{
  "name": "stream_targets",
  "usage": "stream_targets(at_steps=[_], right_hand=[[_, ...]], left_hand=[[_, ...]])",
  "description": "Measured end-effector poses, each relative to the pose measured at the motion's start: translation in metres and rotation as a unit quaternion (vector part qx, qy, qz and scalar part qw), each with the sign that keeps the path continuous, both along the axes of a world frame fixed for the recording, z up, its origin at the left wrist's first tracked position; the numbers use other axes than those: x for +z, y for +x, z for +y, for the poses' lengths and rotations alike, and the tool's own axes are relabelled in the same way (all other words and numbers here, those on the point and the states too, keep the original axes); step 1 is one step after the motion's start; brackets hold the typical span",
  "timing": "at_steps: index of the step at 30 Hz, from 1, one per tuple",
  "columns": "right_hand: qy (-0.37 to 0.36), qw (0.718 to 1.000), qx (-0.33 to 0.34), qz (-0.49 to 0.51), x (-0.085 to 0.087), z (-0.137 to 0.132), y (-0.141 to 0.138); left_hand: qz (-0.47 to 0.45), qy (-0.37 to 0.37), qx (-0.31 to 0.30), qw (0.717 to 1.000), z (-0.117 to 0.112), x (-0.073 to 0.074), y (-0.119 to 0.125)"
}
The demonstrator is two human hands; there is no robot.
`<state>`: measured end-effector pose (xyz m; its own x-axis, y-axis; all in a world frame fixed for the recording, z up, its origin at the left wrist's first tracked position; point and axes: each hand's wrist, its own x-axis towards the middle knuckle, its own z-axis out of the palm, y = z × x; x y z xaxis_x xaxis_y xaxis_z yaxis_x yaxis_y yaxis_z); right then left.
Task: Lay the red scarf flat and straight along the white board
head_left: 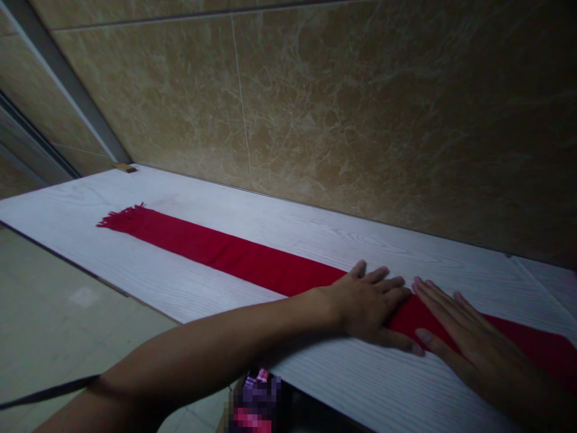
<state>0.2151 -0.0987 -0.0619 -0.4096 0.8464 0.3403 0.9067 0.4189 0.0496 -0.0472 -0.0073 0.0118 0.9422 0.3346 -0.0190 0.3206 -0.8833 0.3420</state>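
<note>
A long red scarf (238, 257) lies stretched out flat on a white wood-grain table (288, 225). Its fringed end points to the far left, and the other end runs off to the right edge of the view. My left hand (372, 304) rests palm down across the scarf, fingers spread. Just to the right, my right hand (469, 337) also lies on the cloth, palm down with its fingers stretched out. The two hands are close together with a strip of red fabric showing between them.
A marbled tan tile wall (315, 108) borders the table's back edge. A small brown block (125, 167) sits at the far left corner, beside a metal post (76, 84). Pale floor tiles (54, 300) show below the front edge.
</note>
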Motion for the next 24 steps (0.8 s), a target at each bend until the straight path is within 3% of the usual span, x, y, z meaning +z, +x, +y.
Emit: stream_targets(at_steps=[10, 16, 24], right_hand=[[-0.029, 0.999, -0.028, 0.009, 0.005, 0.0, -0.001], [-0.009, 1.0, -0.017, 0.006, 0.006, 0.001, -0.001], [-0.03, 1.0, 0.0, 0.007, 0.018, -0.001, -0.019]], left_hand=[[0.002, -0.019, 0.022, 1.0, 0.003, 0.004, -0.001], [0.001, -0.022, 0.026, 0.999, 0.003, 0.003, 0.0], [0.006, -0.028, 0.018, 0.999, 0.002, 0.004, -0.001]])
